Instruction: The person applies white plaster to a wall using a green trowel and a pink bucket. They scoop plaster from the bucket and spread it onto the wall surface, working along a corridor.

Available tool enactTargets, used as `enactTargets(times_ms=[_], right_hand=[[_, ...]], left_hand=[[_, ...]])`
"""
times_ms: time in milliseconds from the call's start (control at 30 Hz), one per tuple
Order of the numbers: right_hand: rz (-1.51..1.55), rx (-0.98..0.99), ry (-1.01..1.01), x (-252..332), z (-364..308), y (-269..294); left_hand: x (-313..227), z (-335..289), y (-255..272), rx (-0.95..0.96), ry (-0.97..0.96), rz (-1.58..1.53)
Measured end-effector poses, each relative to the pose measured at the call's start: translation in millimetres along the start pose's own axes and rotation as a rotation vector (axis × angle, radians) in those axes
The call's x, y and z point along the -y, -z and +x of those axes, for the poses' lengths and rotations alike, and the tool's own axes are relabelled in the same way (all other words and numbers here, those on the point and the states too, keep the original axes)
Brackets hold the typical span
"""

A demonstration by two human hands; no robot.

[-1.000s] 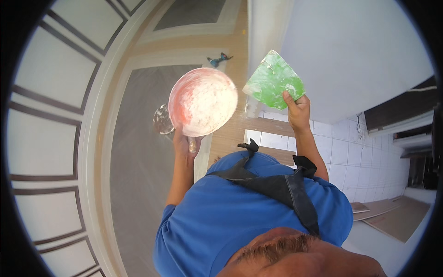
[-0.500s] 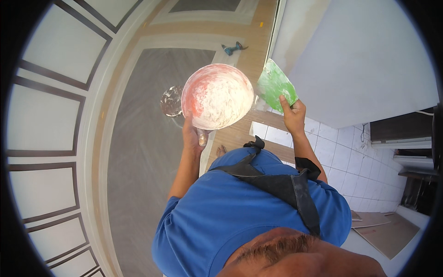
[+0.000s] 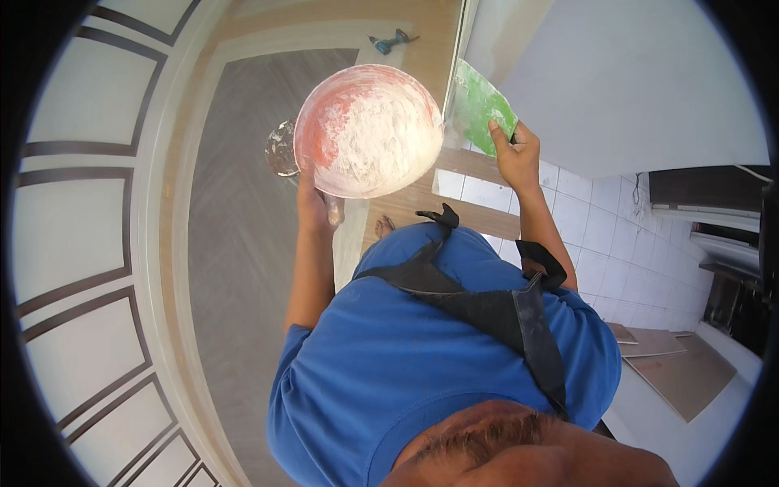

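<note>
My left hand (image 3: pixel 318 199) grips the near left rim of a round bowl (image 3: pixel 369 131). The bowl is red inside and heavily coated with a whitish, plaster-like paste. To the right of it, my right hand (image 3: pixel 517 154) is closed on a flat green spreader (image 3: pixel 481 107) smeared with white, its thumb pressed on the face. The spreader's upper edge is close to the wall, but I cannot tell whether it touches. The fingers behind both the bowl and the spreader are mostly hidden.
A pale wall (image 3: pixel 617 89) rises on the right. On the floor lie a blue-green power drill (image 3: pixel 393 41) at the far end and a dark, white-splattered round container (image 3: pixel 281 150) left of the bowl. Brown boards (image 3: pixel 682 369) lean at the lower right. White tiles (image 3: pixel 596 223) cover the floor's right side.
Both hands have risen in the picture, carrying the bowl and the spreader slightly up and left. The bowl appears larger. The surrounding view has also shifted.
</note>
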State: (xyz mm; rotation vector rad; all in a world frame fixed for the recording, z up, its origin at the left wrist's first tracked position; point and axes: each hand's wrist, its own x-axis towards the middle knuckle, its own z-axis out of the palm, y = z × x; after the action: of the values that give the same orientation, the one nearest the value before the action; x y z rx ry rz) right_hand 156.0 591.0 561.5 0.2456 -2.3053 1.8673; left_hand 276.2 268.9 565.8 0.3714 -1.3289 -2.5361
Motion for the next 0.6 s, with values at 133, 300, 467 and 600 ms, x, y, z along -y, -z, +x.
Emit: enactTargets(times_ms=[133, 300, 467, 600], right_hand=[[0.027, -0.065, -0.018, -5, -1, -2], [0.079, -0.136, -0.065, -12, -3, -5], [0.080, -0.279, -0.065, -24, -2, -11], [0.127, -0.419, 0.011, -14, -1, -27]], left_hand=[[-2, 7, -4, -0.005, 0.026, -0.085], [-6, 20, 2, -0.046, 0.057, -0.048], [-2, 37, 16, -0.023, 0.110, -0.069], [6, 61, 50, 0.046, 0.186, -0.069]])
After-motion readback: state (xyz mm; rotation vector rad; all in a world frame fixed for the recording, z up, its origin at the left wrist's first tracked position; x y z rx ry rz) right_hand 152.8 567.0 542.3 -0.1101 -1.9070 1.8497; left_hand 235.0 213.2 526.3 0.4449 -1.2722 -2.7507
